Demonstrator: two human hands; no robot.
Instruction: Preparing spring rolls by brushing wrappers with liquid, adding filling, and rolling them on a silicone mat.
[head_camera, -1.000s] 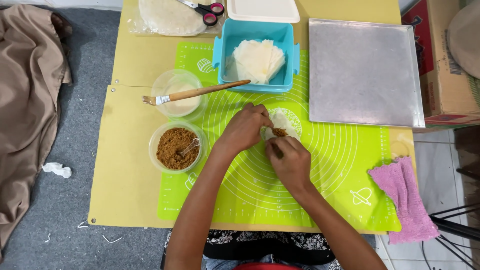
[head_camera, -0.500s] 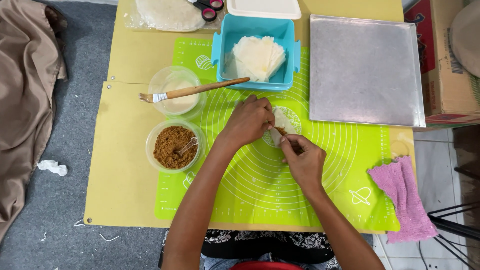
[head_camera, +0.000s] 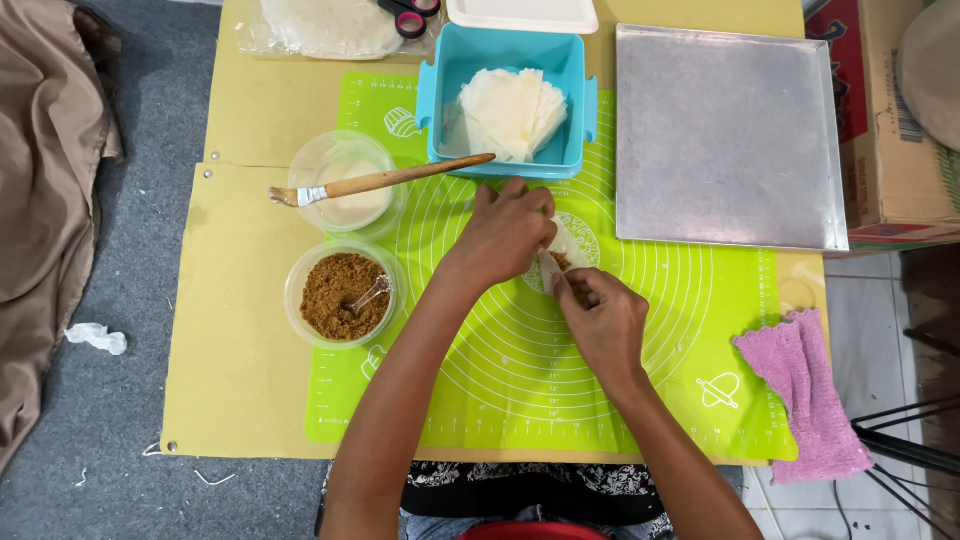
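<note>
A filled pastry wrapper (head_camera: 566, 250) is pinched by the fingers of the left hand (head_camera: 510, 235) and right hand (head_camera: 600, 318) (folding half done); the metal tray (head_camera: 725, 135) is bare; a stack of wrappers (head_camera: 510, 110) is left.

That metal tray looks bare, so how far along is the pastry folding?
Early. The metal tray holds no finished pieces. In hand: the left hand and right hand fold one wrapper around brown filling on the green mat. Left: a stack of wrappers in the blue container and a bowl of filling.
</note>
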